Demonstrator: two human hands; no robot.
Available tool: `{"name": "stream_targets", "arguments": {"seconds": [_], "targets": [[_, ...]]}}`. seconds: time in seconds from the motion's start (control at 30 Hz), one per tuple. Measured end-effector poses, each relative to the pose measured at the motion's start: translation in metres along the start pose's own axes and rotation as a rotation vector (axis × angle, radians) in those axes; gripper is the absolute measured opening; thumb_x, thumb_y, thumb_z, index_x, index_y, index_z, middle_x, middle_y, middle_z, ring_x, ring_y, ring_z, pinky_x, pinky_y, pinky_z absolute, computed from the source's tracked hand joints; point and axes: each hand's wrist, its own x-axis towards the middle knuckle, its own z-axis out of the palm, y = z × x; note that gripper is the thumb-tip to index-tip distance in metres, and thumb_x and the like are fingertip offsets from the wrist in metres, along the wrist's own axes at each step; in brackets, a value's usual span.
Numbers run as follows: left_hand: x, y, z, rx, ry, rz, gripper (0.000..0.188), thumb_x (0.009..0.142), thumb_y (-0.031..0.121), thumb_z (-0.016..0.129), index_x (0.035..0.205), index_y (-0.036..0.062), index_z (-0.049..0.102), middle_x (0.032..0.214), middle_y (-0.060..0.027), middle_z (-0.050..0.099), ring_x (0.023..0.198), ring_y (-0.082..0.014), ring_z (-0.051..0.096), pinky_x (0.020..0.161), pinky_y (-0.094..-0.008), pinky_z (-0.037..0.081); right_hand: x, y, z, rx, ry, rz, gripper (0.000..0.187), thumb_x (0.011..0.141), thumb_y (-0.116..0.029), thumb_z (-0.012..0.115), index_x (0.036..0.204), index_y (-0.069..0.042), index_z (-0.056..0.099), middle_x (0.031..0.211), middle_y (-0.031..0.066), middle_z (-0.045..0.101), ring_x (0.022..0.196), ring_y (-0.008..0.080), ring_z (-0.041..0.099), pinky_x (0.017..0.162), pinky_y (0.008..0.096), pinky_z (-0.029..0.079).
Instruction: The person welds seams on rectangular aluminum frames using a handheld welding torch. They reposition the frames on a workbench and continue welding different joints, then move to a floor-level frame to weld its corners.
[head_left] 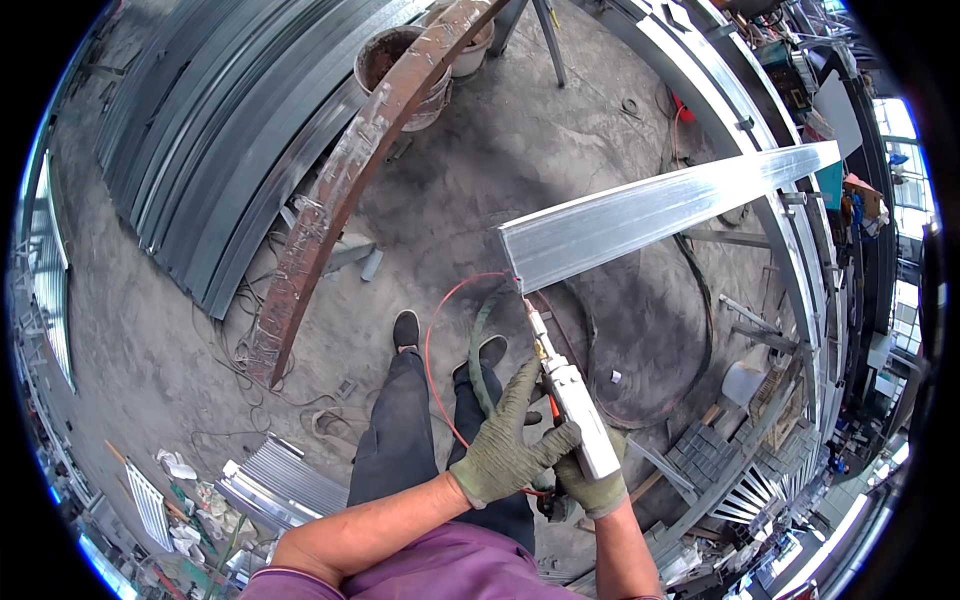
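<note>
My right hand (592,490), in a green work glove, is wrapped round the back end of a white welding gun (580,415), partly hidden under its body. The gun points up and away, its copper-coloured nozzle close to the near corner of a long silver metal channel (650,215). My left hand (500,447), gloved alike, is beside the gun with fingers stretched and spread. Its thumb reaches to the white body; whether it presses there I cannot tell. A red cable (430,345) and a green hose (477,370) loop past my legs.
Long grey metal profiles (230,130) are stacked at the far left, beside a rusty beam (335,200) and a bucket (375,60). A curved metal frame (795,230) runs along the right. Grey slats (705,450) and a white bucket (742,382) stand at the lower right.
</note>
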Motion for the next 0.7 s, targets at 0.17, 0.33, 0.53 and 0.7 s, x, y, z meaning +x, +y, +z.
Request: {"name": "stream_targets", "arguments": {"seconds": [0.17,0.33,0.53,0.7], "targets": [[0.004,0.0,-0.003,-0.034,0.005,-0.042,0.116,0.104,0.045,0.088,0.184,0.0031,0.015,0.172,-0.0175,0.046,0.155,-0.0292,0.051,0.12,-0.0443,0.052,0.006,-0.001,0.006,0.015,-0.017,0.019,0.047,0.085,-0.006,0.079,0.132,-0.005,0.077,0.107,0.0164,0.08,0.09,0.0393,0.08,0.075,0.0456,0.065],[0.005,0.001,-0.004,-0.042,-0.02,-0.101,0.112,0.107,0.04,0.085,0.185,0.0048,0.013,0.17,-0.02,0.047,0.151,-0.0302,0.056,0.12,-0.0444,0.053,0.008,0.002,0.006,0.007,-0.026,0.014,0.045,0.087,-0.006,0.078,0.132,-0.005,0.077,0.109,0.0171,0.08,0.091,0.0387,0.081,0.075,0.0454,0.065],[0.008,-0.002,-0.003,-0.014,0.002,-0.069,0.111,0.107,0.037,0.085,0.184,0.0033,0.013,0.172,-0.0232,0.045,0.153,-0.0337,0.057,0.118,-0.0454,0.056,0.013,-0.001,0.006,0.056,-0.016,0.032,0.041,0.088,-0.006,0.08,0.13,-0.006,0.078,0.112,0.0176,0.081,0.094,0.0381,0.082,0.077,0.0445,0.066],[0.008,-0.001,-0.004,-0.042,-0.002,-0.09,0.109,0.106,0.034,0.087,0.181,-0.0028,0.017,0.178,-0.0236,0.037,0.159,-0.0346,0.051,0.116,-0.0453,0.06,0.01,0.004,0.009,0.053,-0.001,0.034,0.04,0.089,-0.007,0.081,0.128,-0.006,0.079,0.113,0.0174,0.081,0.094,0.0379,0.082,0.078,0.044,0.066]]}}
